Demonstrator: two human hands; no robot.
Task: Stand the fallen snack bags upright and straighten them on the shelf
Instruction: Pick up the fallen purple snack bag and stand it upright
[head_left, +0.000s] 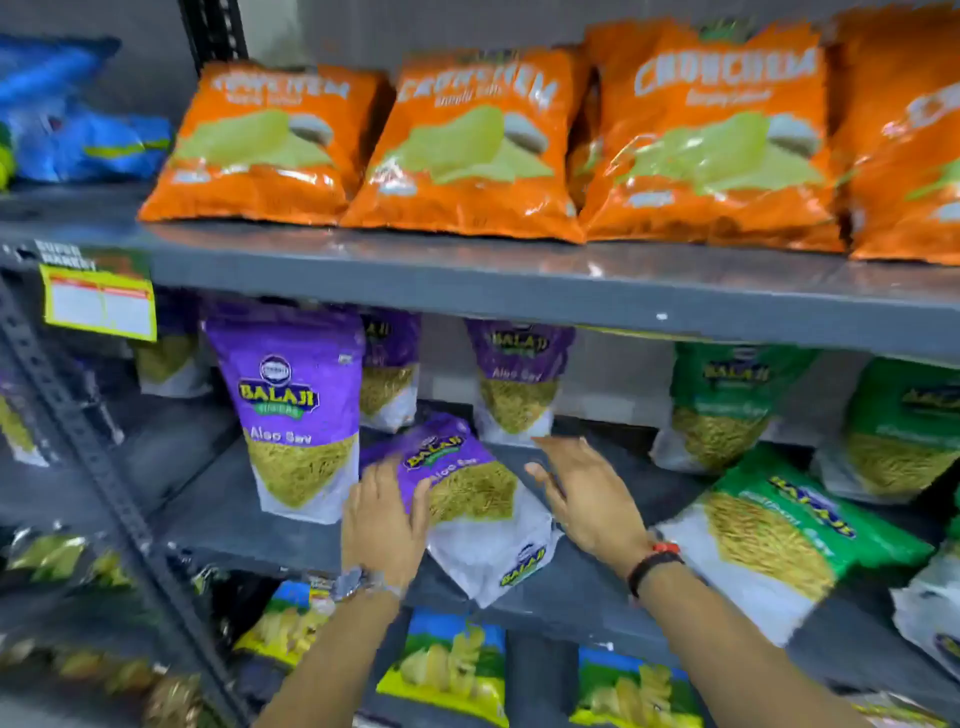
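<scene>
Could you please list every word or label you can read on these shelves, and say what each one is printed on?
"BALAJI" and "Aloo Sev": upright purple bag.
"BALAJI", "Aloo Sev", blurred: fallen purple bag under the left hand.
"BALAJI": fallen green bag; flavour unreadable.
"CRUNCHEM": orange bag; subtitle blurred.
"SUPER MARKET": yellow shelf tag; price print unreadable.

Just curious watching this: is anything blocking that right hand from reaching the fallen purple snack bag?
Nothing visible does. The open right hand hovers beside the fallen purple snack bag, with only bare grey metal shelf between them. The left hand already rests on the bag's other edge.
</scene>
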